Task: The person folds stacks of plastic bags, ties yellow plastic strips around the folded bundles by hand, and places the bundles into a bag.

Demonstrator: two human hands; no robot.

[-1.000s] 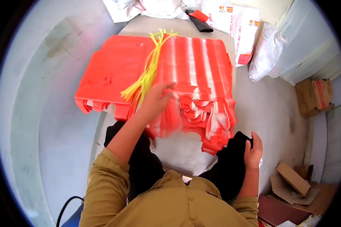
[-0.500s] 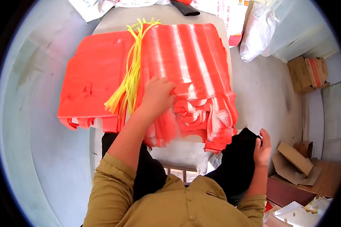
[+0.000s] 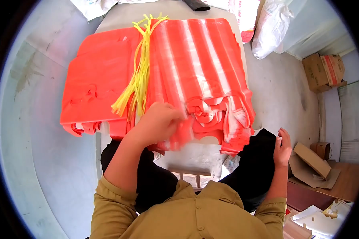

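A stack of red-and-white striped plastic bags (image 3: pixel 203 59) lies in front of me, its cut handle ends bunched toward me. My left hand (image 3: pixel 161 123) is at the near left corner of this stack, fingers curled on the handle part of a red plastic bag; the red film by the fingertips is blurred. My right hand (image 3: pixel 282 149) is held beside my right knee, holding nothing, its fingers partly apart. Along the stack's left edge lies a bundle of yellow ties (image 3: pixel 141 75). Left of it is a folded red stack of bags (image 3: pixel 95 75).
The stacks rest on a pale table (image 3: pixel 119 18). A white plastic sack (image 3: pixel 272 30) stands beyond its right corner. Cardboard boxes (image 3: pixel 323 71) sit against the right wall, and opened cardboard (image 3: pixel 313 163) lies on a brown surface at lower right.
My left hand has slid toward me, from the striped face down to the handle ends, and its fingers have curled. My right hand has stayed by the knee. The view has shifted slightly.
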